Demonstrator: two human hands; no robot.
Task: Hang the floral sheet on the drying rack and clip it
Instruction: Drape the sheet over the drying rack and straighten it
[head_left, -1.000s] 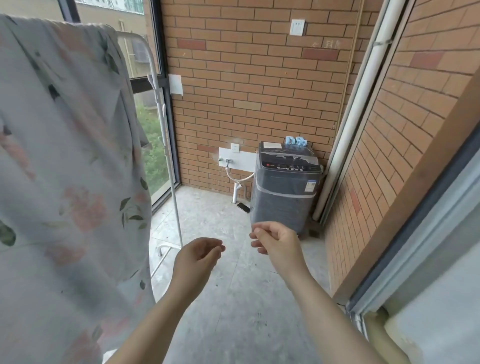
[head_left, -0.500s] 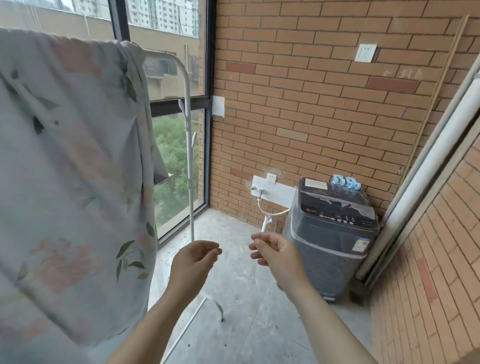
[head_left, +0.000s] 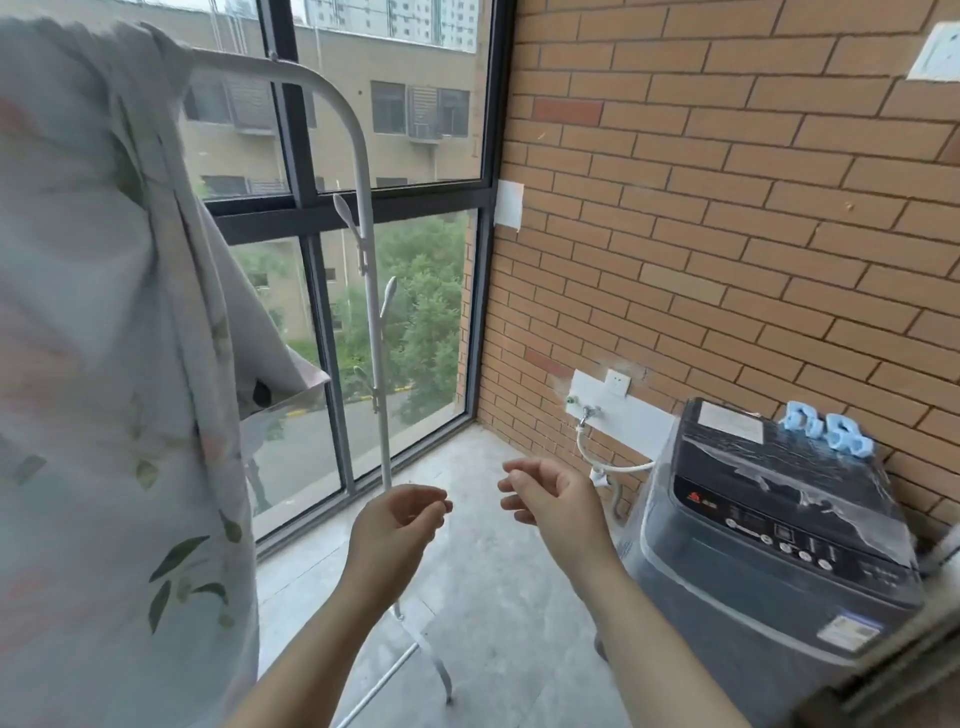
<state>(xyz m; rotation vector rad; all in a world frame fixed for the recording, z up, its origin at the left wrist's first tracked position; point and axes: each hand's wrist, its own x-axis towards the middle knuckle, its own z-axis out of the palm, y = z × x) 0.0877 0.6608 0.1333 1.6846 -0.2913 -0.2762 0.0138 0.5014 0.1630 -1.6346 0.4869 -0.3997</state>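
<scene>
The floral sheet, pale with pink flowers and green leaves, hangs over the top bar of the white drying rack and fills the left side of the view. Two light blue clips lie on the lid of the dark grey washing machine at the right. My left hand and my right hand float side by side in mid-air over the floor, fingers loosely curled, holding nothing. Both hands are apart from the sheet and from the clips.
A brick wall with a tap and white hose stands behind the washing machine. Tall dark-framed windows close off the far side. The rack's foot reaches out across the grey floor below my hands.
The view has swung left and up, so the washing machine slid to the right edge and the window came into view. Both hands stayed together in front of me, still holding nothing.
</scene>
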